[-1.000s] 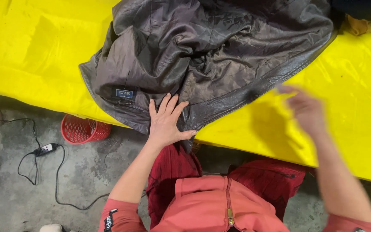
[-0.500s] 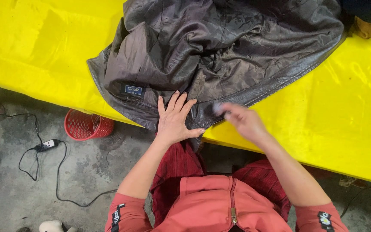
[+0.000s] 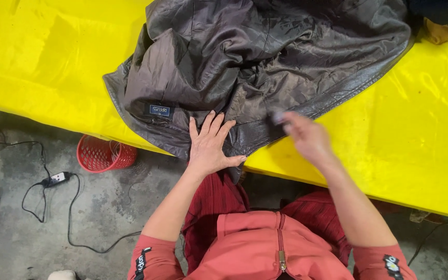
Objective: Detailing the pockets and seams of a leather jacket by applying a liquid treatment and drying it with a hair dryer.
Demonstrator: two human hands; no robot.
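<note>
your left hand (image 3: pixel 209 146) presses flat, fingers spread, on the dark jacket (image 3: pixel 265 67); your blurred right hand (image 3: pixel 307 137) brushes its hem, grip unclear; jacket lies rumpled, unfolded.

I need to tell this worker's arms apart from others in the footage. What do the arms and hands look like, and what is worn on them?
Both hands, left hand and right hand, are bare: no gloves. Forearms are uncovered; short red sleeves end near the elbows, each with a small black patch bearing white marks. No rings or watch can be made out.
</note>
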